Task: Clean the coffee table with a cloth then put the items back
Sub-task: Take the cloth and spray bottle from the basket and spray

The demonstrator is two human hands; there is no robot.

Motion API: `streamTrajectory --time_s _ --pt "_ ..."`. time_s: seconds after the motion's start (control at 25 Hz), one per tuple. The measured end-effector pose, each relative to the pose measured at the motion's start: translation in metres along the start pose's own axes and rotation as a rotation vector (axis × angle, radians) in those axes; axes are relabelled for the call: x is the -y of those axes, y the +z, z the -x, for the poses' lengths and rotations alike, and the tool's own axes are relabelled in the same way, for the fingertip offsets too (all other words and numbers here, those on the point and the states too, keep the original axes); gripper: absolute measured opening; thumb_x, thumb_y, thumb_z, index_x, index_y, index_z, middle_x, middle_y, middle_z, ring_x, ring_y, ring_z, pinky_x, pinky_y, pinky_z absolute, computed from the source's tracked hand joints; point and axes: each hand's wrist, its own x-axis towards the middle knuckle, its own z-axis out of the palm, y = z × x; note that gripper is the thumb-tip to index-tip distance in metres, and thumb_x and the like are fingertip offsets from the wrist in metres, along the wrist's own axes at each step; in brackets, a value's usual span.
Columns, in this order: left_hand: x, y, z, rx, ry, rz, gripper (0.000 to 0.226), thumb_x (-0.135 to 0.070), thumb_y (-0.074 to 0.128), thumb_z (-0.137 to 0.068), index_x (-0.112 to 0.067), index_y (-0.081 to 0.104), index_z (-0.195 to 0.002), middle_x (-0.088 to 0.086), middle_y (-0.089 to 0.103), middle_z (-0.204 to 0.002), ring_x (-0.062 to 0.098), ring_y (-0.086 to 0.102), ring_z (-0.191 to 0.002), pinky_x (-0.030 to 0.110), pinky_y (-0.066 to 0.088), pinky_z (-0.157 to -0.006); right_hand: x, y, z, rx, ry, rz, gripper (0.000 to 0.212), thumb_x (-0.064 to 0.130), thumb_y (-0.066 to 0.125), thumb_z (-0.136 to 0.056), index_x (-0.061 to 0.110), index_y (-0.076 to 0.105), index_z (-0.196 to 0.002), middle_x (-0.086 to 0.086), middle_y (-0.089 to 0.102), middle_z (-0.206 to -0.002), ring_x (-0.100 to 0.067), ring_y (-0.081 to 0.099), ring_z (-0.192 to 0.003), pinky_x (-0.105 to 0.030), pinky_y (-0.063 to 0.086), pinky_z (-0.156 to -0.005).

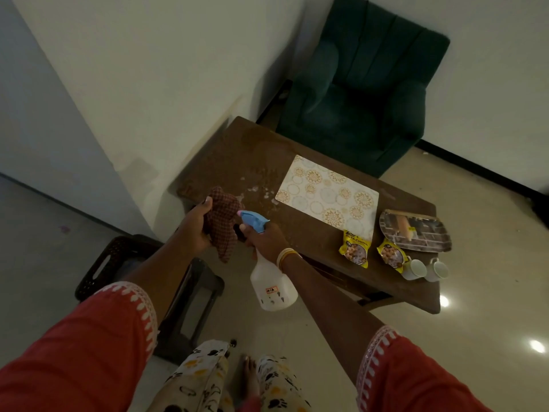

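Nearest, the right hand [264,237] grips a spray bottle [271,281], its long axis tilted, nozzle aimed up-left at the checked cloth [222,221] bunched in the left hand [197,224]. Beyond, droplets wet the tabletop's [237,156] bare left half; wiping seems hardly begun, and the placemat [328,193], snack packets [355,252], tray [416,230] and cups [424,269] remain uncleared.

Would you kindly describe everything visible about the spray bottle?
The translucent white plastic spray bottle has a light blue trigger head with a pink nozzle tip and a small label low on its body. The right hand grips its neck, holding it tilted, nozzle toward the brown wooden coffee table, beside the checked cloth.
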Motion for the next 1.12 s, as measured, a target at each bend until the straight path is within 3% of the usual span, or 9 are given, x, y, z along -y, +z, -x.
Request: streamTrajectory --time_s 0.16,0.28,0.4,0.52,0.64,0.88,1.0,1.12 --pt "-0.002 -0.029 -0.003 -0.177 -0.023 -0.007 0.049 -0.047 0.046 -0.094 -0.013 0.052 -0.129 0.011 0.057 -0.123 0.034 0.054 -0.114 0.055 0.041 -0.101 0.008 0.022 -0.012 0.045 0.025 -0.053 0.025 0.029 0.064 -0.091 0.008 0.061 -0.104 0.003 0.055 -0.069 -0.005 0.049 -0.059 -0.007 0.037 -0.049" --pt "-0.006 -0.070 -0.005 -0.393 -0.007 0.033 0.054 -0.046 0.056 -0.089 -0.007 0.054 -0.127 0.010 0.060 -0.123 0.032 0.058 -0.113 0.050 0.045 -0.102 0.017 0.066 -0.026 0.008 0.049 -0.090 0.035 0.029 0.072 -0.083 0.003 0.063 -0.105 -0.010 0.058 -0.090 -0.014 0.055 -0.074 -0.026 0.045 -0.067" --pt "-0.004 -0.117 -0.006 -0.658 0.013 0.037 0.055 -0.040 0.068 -0.084 -0.007 0.058 -0.127 0.015 0.061 -0.127 0.032 0.059 -0.112 0.045 0.047 -0.100 0.023 0.119 -0.040 0.032 0.044 0.017 0.029 0.040 0.070 -0.082 0.013 0.060 -0.081 -0.010 0.050 -0.090 -0.022 0.053 -0.082 -0.038 0.048 -0.076" --pt "0.005 -0.152 0.002 -0.709 -0.013 0.043 0.053 -0.039 0.060 -0.090 -0.010 0.051 -0.134 0.015 0.054 -0.134 0.033 0.052 -0.121 0.045 0.043 -0.104 0.026 0.161 -0.047 0.064 0.032 0.176 0.043 0.046 0.064 -0.087 0.003 0.061 -0.090 -0.015 0.051 -0.101 -0.030 0.057 -0.096 -0.041 0.050 -0.086" --pt "0.016 -0.210 -0.002 -0.754 -0.060 0.122 0.060 -0.046 0.065 -0.083 -0.017 0.051 -0.134 0.013 0.055 -0.133 0.033 0.053 -0.120 0.051 0.044 -0.101 0.028 0.199 -0.052 0.164 0.026 0.125 0.031 0.035 0.069 -0.086 0.013 0.053 -0.070 -0.012 0.054 -0.084 -0.028 0.059 -0.081 -0.033 0.048 -0.072" --pt "0.042 -0.280 -0.008 -0.792 -0.136 0.161 0.059 -0.055 0.065 -0.077 -0.013 0.060 -0.118 0.009 0.066 -0.110 0.033 0.065 -0.098 0.053 0.052 -0.086 0.010 0.249 -0.059 0.329 -0.094 0.348 0.029 0.027 0.074 -0.082 0.005 0.063 -0.097 -0.019 0.056 -0.109 -0.029 0.061 -0.096 -0.038 0.051 -0.086" --pt "0.077 -0.347 -0.042 -0.781 -0.189 0.134 0.067 -0.059 0.067 -0.068 -0.015 0.061 -0.118 0.013 0.067 -0.111 0.036 0.066 -0.097 0.057 0.052 -0.081 -0.008 0.262 -0.065 0.359 -0.130 0.471 0.035 0.020 0.070 -0.085 0.006 0.064 -0.117 -0.019 0.053 -0.118 -0.032 0.058 -0.106 -0.042 0.049 -0.095" --pt "0.073 -0.342 -0.025 -0.653 -0.251 0.084 0.071 -0.057 0.071 -0.067 -0.015 0.058 -0.123 0.016 0.064 -0.121 0.039 0.062 -0.105 0.056 0.052 -0.077 -0.017 0.262 -0.070 0.325 -0.050 0.456 0.034 0.012 0.063 -0.089 0.009 0.060 -0.123 -0.019 0.052 -0.125 -0.033 0.054 -0.116 -0.042 0.045 -0.101"
